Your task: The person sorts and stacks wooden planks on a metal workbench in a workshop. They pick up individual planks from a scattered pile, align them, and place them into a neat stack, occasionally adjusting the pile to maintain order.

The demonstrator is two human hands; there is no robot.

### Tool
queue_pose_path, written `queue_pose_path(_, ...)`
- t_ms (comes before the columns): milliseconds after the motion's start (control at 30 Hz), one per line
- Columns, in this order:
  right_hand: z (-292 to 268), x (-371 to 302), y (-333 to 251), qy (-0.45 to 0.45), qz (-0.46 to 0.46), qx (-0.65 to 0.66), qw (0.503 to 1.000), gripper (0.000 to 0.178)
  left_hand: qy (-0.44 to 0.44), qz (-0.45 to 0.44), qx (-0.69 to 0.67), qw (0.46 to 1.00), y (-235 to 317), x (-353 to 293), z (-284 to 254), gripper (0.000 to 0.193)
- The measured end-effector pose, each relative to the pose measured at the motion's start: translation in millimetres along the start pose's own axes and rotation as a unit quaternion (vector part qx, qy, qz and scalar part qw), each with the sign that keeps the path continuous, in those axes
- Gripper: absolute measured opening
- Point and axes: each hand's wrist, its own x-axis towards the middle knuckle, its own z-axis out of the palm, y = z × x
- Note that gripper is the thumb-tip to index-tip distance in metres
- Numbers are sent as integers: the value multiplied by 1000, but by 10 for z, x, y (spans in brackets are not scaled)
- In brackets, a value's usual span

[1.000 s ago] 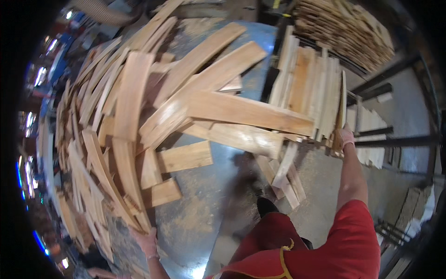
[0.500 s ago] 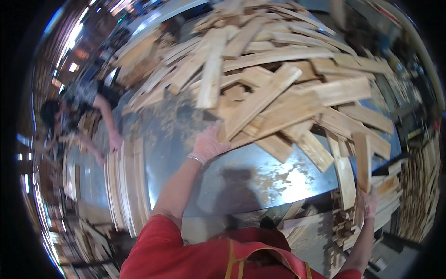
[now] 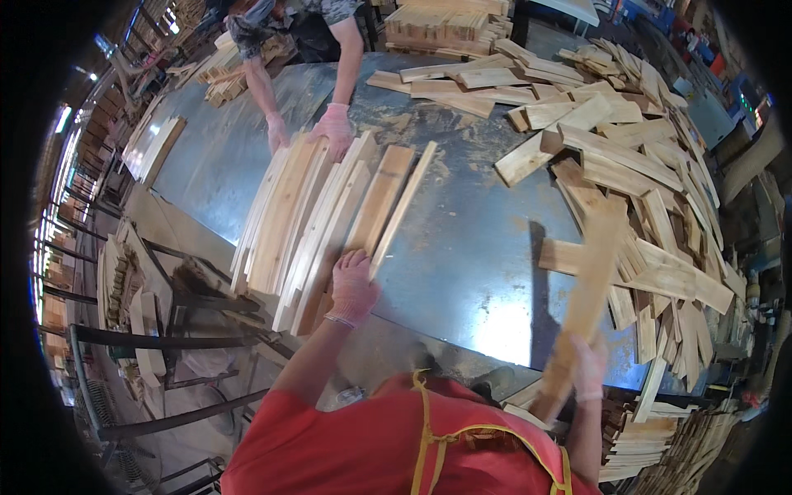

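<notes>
My left hand, in a pale pink glove, is closed at the near end of a brown wooden board, at the right side of a row of upright boards. A thin wooden strip lies just right of that board. On the right, my right hand, gloved too, grips a long wooden board by its lower part. That board is tilted up and slightly blurred, over the table's near edge. Across the table, a co-worker's gloved hands hold the far end of the row.
A large heap of loose boards covers the right side of the metal table. More stacked boards stand behind it. A dark metal frame is at the lower left. Below the table's right edge are board stacks.
The view has swung left. My left hand has gone from the heap to the row of boards. My right hand has brought its board in from the far right.
</notes>
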Motion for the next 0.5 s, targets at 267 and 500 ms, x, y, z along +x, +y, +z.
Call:
queue_pose_path(267,2834,483,-283,-152,64,-146,975,52,-29,-153,-252,955,-74,-96,-100,48)
queue_pose_path(500,4197,525,-165,-225,-73,-326,915,106,-97,-72,-64,991,8,-74,-143,77)
